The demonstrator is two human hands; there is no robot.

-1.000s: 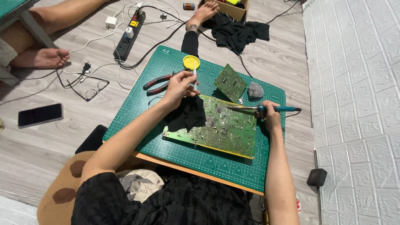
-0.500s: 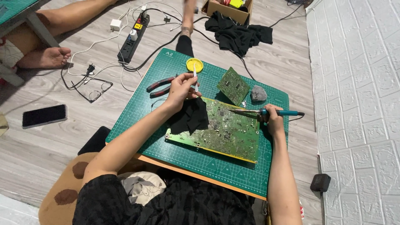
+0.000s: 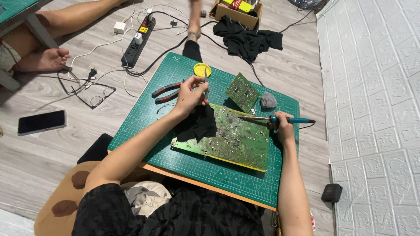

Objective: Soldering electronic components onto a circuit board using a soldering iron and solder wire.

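A large green circuit board (image 3: 232, 140) lies on the green cutting mat (image 3: 157, 113), partly covered by a black cloth (image 3: 197, 124). My left hand (image 3: 190, 95) hovers over the cloth and pinches thin metal tweezers (image 3: 205, 81) pointing up. My right hand (image 3: 283, 129) grips a teal-handled soldering iron (image 3: 280, 119); its tip points left over the board's upper edge. A smaller circuit board (image 3: 242, 91) leans tilted behind the large one.
Red-handled pliers (image 3: 166, 91), a yellow round tin (image 3: 202, 69) and a grey lump (image 3: 268, 100) sit on the mat. A power strip (image 3: 138, 40), cables, glasses (image 3: 99, 98), a phone (image 3: 42, 122), black clothing (image 3: 247, 40) and a cardboard box (image 3: 238, 11) lie on the floor. Another person's bare foot (image 3: 43, 59) rests far left. White wall at right.
My left hand has lifted slightly, with the tweezers now standing more upright. The right hand and soldering iron stay over the board's upper edge. The view has shifted a little.
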